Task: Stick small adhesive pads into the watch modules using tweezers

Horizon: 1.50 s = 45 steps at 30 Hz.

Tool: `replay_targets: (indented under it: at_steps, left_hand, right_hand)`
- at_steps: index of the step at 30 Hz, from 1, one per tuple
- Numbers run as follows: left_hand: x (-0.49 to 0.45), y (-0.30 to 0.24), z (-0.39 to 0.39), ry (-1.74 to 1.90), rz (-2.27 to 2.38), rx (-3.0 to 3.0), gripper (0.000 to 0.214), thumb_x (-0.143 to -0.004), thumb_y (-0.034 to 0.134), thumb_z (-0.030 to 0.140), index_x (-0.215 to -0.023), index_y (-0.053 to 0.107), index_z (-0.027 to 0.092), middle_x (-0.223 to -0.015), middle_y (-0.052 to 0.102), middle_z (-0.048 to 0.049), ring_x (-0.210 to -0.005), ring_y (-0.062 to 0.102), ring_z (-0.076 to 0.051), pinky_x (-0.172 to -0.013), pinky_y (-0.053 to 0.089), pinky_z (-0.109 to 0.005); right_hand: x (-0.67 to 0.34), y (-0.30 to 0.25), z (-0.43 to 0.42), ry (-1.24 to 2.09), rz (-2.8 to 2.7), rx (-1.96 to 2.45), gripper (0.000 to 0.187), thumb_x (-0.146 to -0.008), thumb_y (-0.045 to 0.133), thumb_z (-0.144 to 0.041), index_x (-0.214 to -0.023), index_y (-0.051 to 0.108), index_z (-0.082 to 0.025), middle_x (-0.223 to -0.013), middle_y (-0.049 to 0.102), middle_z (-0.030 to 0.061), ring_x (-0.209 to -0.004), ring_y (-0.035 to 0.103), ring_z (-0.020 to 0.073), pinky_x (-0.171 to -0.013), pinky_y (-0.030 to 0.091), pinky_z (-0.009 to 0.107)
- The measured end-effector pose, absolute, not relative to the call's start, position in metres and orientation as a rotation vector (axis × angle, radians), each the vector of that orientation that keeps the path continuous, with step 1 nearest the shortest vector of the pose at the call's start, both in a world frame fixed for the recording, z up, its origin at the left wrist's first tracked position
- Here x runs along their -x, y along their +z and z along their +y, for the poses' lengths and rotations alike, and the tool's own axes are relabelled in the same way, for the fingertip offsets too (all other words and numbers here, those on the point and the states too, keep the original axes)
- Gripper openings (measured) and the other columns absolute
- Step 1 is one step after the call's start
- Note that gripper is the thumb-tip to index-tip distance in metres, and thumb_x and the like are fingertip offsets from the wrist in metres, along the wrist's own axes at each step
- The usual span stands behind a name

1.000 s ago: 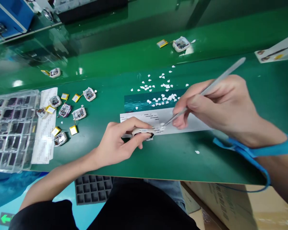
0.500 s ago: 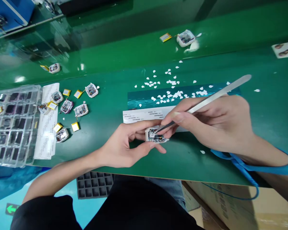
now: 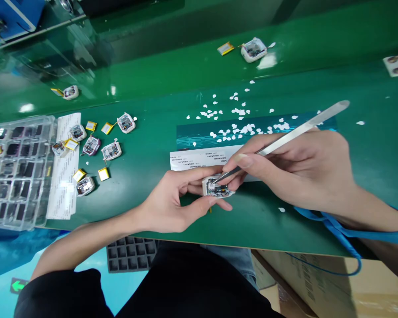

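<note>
Between the thumb and fingers of my left hand (image 3: 175, 201) is a small white device housing (image 3: 215, 189), its circuit board facing up. My right hand (image 3: 292, 170) grips metal tweezers (image 3: 295, 132) like a pen, their dark tip inside the housing. Whether the tip pinches anything is too small to tell. A bit of yellow shows below the housing, partly behind my left fingers. Just beyond my hands lie a printed white sheet (image 3: 189, 160) and a teal film strip (image 3: 195, 132) with many small white tabbed stickers (image 3: 247, 128) scattered on and behind it.
Several open housings (image 3: 112, 151) with yellow-edged batteries (image 3: 103, 173) lie to the left, beside a clear compartment tray (image 3: 20, 172) of dark parts. Another housing (image 3: 254, 49) with its battery sits at the back. A blue wrist strap (image 3: 354, 234) circles my right wrist, its cord hanging past the table edge.
The tweezer tip stays inside the housing, which has tilted slightly. A bit of yellow now shows beneath it. The view has shifted a little; both hands keep their grips.
</note>
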<state>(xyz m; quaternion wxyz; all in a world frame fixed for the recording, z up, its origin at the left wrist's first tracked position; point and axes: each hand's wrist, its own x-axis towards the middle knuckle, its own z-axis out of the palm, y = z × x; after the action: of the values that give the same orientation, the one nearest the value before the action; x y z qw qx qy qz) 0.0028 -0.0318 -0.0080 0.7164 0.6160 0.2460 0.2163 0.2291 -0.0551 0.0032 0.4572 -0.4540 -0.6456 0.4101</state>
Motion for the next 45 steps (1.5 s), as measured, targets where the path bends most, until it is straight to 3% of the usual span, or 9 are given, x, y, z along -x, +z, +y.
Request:
replay_targets:
  at_steps: [6,17,21,30,35,37,39,42,45]
  left_hand:
    - [-0.004,-0.009,-0.033,0.494,0.540,-1.364,0.031,-0.103,0.066,0.014,-0.134,0.071,0.008,-0.122,0.080,-0.0152,-0.097,0.086,-0.023,-0.096,0.072,-0.033]
    - [-0.003,-0.008,-0.033,0.492,0.547,-1.348,0.034,-0.103,0.066,0.014,-0.136,0.070,0.008,-0.123,0.080,-0.0152,-0.098,0.086,-0.023,-0.096,0.072,-0.033]
    - [-0.003,-0.008,-0.034,0.491,0.557,-1.357,0.034,-0.103,0.065,0.013,-0.136,0.070,0.007,-0.121,0.080,-0.0154,-0.097,0.086,-0.023,-0.094,0.072,-0.031]
    - [-0.006,-0.011,-0.035,0.537,0.647,-1.353,0.034,-0.106,0.060,0.019,-0.135,0.070,0.005,-0.118,0.081,-0.0159,-0.088,0.086,-0.023,-0.083,0.073,-0.029]
    - [-0.006,-0.011,-0.035,0.587,0.654,-1.473,0.028,-0.107,0.057,0.015,-0.125,0.076,0.007,-0.096,0.083,-0.0103,-0.075,0.085,-0.020,-0.066,0.068,-0.022]
    - [-0.004,-0.009,-0.033,0.649,0.659,-1.572,0.028,-0.108,0.060,0.018,-0.130,0.075,0.008,-0.088,0.083,-0.0082,-0.075,0.084,-0.020,-0.059,0.063,-0.020]
    - [0.000,-0.008,-0.029,0.734,0.642,-1.702,0.027,-0.110,0.061,0.021,-0.132,0.073,0.012,-0.094,0.085,-0.0080,-0.077,0.084,-0.019,-0.057,0.059,-0.020]
    - [0.010,-0.012,-0.018,0.890,0.612,-2.062,0.018,-0.111,0.059,0.020,-0.122,0.072,0.017,-0.107,0.085,-0.0070,-0.083,0.082,-0.015,-0.070,0.062,-0.024]
    - [0.019,-0.022,-0.008,1.030,0.627,-2.541,0.012,-0.108,0.056,0.015,-0.116,0.066,0.017,-0.105,0.084,-0.0082,-0.091,0.080,-0.019,-0.091,0.060,-0.035]
  right_hand:
    - [-0.229,0.007,-0.054,0.928,-1.641,1.103,0.039,-0.104,0.073,-0.046,-0.068,0.080,-0.032,-0.075,0.080,-0.0010,-0.064,0.076,0.0163,-0.059,0.066,0.030]
    - [-0.230,0.002,-0.055,1.080,-1.550,1.093,0.031,-0.105,0.072,-0.045,-0.078,0.082,-0.033,-0.081,0.080,-0.0003,-0.062,0.075,0.0172,-0.054,0.065,0.031]
    - [-0.230,0.003,-0.055,1.027,-1.613,1.114,0.040,-0.105,0.071,-0.049,-0.070,0.079,-0.032,-0.078,0.080,0.0009,-0.065,0.076,0.0183,-0.058,0.065,0.032]
    - [-0.223,0.007,-0.059,0.859,-1.728,1.118,0.037,-0.107,0.067,-0.037,-0.071,0.076,-0.033,-0.077,0.079,-0.0063,-0.060,0.072,0.0150,-0.052,0.058,0.033]
    - [-0.228,0.009,-0.067,0.635,-1.783,1.106,0.018,-0.106,0.068,-0.032,-0.098,0.081,-0.041,-0.088,0.082,-0.0066,-0.072,0.077,0.0183,-0.061,0.061,0.036]
    - [-0.233,0.010,-0.065,0.500,-1.689,1.142,0.019,-0.111,0.062,-0.039,-0.111,0.081,-0.042,-0.095,0.083,-0.0041,-0.073,0.075,0.0185,-0.065,0.062,0.038]
    - [-0.237,0.008,-0.060,0.376,-1.650,1.173,0.023,-0.113,0.058,-0.041,-0.119,0.080,-0.040,-0.107,0.083,-0.0018,-0.078,0.075,0.0182,-0.070,0.062,0.039]
    - [-0.239,-0.001,-0.050,0.338,-1.798,1.170,0.022,-0.111,0.064,-0.030,-0.127,0.079,-0.033,-0.119,0.082,-0.0007,-0.090,0.077,0.0168,-0.079,0.062,0.036]
    - [-0.238,-0.018,-0.042,0.403,-1.916,1.158,0.027,-0.110,0.065,-0.027,-0.134,0.077,-0.033,-0.115,0.083,0.0002,-0.085,0.072,0.0165,-0.075,0.060,0.035]
